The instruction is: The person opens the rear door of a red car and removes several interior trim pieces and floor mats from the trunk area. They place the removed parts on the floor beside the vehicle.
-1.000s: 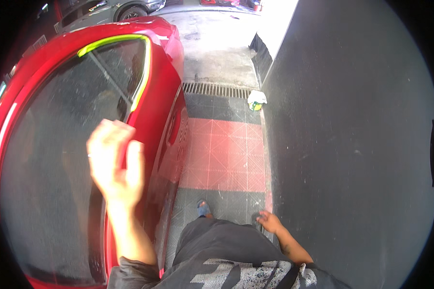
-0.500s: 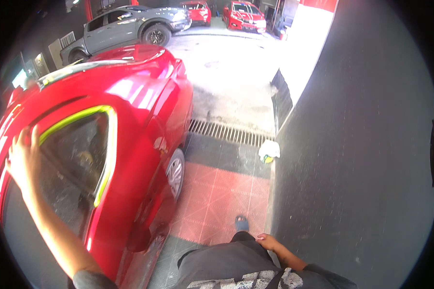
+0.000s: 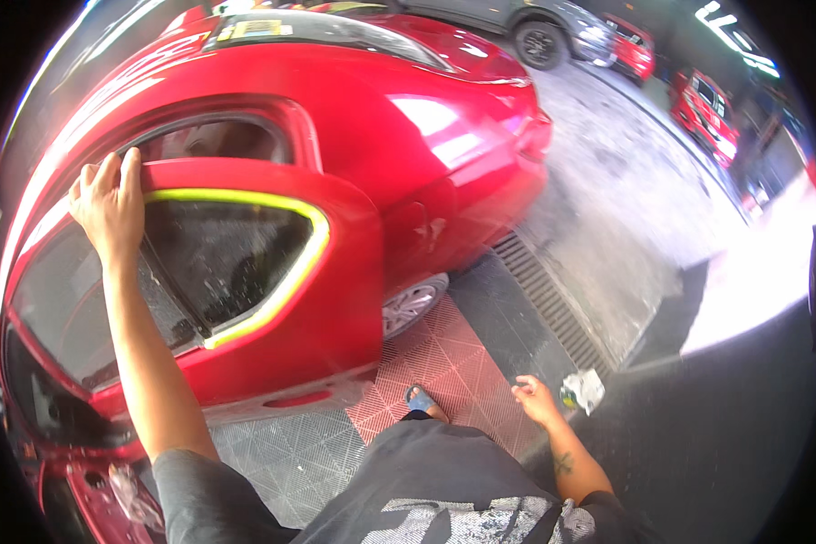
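Right hand (image 3: 536, 400) loosely curled at four o'clock, contents unclear; my left hand (image 3: 111, 213) hooks over the ajar red door (image 3: 354, 222) at nine! Yellow-green strip (image 3: 321, 234) already lines most of its small pane (image 3: 222, 249), larger pane (image 3: 62, 295) showing none; grey pickup (image 3: 564, 34) beyond, one o'clock.

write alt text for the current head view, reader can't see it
A person's left hand holds the top edge of the opened rear door of a red car, where a yellow-green strip partly borders a small window. The right hand hangs away from the car, above a red and dark tiled floor.
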The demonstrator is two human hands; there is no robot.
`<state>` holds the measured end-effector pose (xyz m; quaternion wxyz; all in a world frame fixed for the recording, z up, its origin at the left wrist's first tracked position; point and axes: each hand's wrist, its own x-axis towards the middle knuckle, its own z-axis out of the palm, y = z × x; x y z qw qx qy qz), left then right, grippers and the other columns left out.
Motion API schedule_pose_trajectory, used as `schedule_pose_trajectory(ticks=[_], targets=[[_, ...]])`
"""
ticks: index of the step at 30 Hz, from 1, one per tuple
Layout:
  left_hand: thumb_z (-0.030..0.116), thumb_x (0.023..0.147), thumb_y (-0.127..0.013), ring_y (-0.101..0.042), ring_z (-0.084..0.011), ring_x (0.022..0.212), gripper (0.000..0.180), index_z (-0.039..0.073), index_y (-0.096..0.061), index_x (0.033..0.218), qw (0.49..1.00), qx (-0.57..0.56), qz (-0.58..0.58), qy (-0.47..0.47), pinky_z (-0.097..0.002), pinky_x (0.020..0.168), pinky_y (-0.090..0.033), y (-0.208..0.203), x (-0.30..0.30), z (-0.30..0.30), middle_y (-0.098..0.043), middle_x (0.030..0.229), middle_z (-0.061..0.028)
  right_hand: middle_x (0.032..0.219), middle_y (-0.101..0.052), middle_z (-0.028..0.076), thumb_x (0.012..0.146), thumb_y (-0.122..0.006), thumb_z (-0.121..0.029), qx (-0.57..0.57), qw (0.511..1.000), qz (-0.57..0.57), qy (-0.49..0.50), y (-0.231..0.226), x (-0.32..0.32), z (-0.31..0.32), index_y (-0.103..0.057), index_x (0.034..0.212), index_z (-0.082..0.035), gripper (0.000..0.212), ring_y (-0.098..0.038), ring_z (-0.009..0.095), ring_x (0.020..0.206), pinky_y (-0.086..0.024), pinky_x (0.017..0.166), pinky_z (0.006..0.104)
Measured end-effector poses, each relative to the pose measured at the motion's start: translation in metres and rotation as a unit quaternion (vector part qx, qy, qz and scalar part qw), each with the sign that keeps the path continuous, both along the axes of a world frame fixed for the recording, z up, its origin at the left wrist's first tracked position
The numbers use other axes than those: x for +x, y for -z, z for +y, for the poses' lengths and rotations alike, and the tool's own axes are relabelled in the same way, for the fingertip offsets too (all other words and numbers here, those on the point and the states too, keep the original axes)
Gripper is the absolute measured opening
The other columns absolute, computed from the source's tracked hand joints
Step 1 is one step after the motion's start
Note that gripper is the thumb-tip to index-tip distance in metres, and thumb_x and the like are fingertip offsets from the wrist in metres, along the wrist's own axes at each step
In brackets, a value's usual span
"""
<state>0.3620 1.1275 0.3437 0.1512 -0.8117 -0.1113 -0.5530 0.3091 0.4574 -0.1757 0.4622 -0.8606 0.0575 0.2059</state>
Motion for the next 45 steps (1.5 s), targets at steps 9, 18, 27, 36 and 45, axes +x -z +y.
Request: schedule_pose_trajectory(ticks=[9, 18, 27, 36, 45], targets=[[0.014, 0.092, -0.064, -0.052, -0.0278, 0.115, 0.018, -0.001, -0.058, 0.083, 0.982, -0.171, 0.049, 0.063, -0.0393, 0.106, -0.036, 0.018, -0.044, -0.042, -0.053, 0.091, -0.0094, 0.108, -0.075, 0.017, 0.093, -0.072, -0.035, -0.055, 0.944, 0.050, -0.321, -0.044, 0.158, 0.135, -0.062, 0.133, -0.004, 0.052, -0.072, 0.027, 0.101, -0.055, 0.090, 0.0381], [0.026, 0.084, -0.062, -0.045, -0.0322, 0.138, 0.029, -0.003, -0.059, 0.082, 0.869, -0.409, 0.218, -0.172, -0.0424, 0.112, -0.035, -0.055, -0.253, -0.181, -0.058, 0.137, -0.0170, 0.113, -0.074, 0.019, 0.094, -0.071, -0.038, -0.042, 0.859, 0.096, -0.501, -0.007, 0.276, 0.118, -0.063, 0.133, -0.005, 0.051, -0.073, 0.027, 0.099, -0.057, 0.086, 0.0383], [0.006, 0.085, -0.070, -0.026, -0.0341, 0.154, 0.081, 0.027, -0.041, 0.157, 0.733, -0.185, 0.305, -0.579, -0.0515, 0.125, -0.023, -0.006, -0.256, -0.259, -0.029, 0.167, -0.0083, 0.107, -0.074, 0.015, 0.094, -0.073, -0.031, -0.052, 0.808, 0.086, -0.580, -0.014, 0.332, 0.164, -0.064, 0.130, -0.005, 0.046, -0.071, 0.022, 0.096, -0.056, 0.086, 0.0365], [0.023, 0.088, -0.070, -0.038, -0.0319, 0.148, 0.074, 0.033, -0.043, 0.156, 0.651, -0.107, 0.341, -0.670, -0.0583, 0.122, -0.024, 0.003, -0.279, -0.245, -0.041, 0.160, -0.0066, 0.104, -0.073, 0.010, 0.095, -0.072, -0.025, 0.044, 0.786, 0.171, -0.592, -0.020, 0.310, 0.227, -0.062, 0.133, -0.006, 0.043, -0.067, 0.016, 0.093, -0.054, 0.083, 0.0329], [0.037, 0.096, -0.064, -0.042, -0.0232, 0.146, 0.066, 0.036, -0.040, 0.156, 0.566, 0.003, 0.415, -0.712, -0.0636, 0.120, -0.023, 0.020, -0.416, -0.227, -0.048, 0.155, -0.0002, 0.098, -0.074, 0.012, 0.094, -0.073, -0.026, -0.028, 0.756, 0.163, -0.633, 0.035, 0.346, 0.237, -0.061, 0.132, -0.004, 0.045, -0.070, 0.017, 0.083, -0.055, 0.076, 0.0325]])
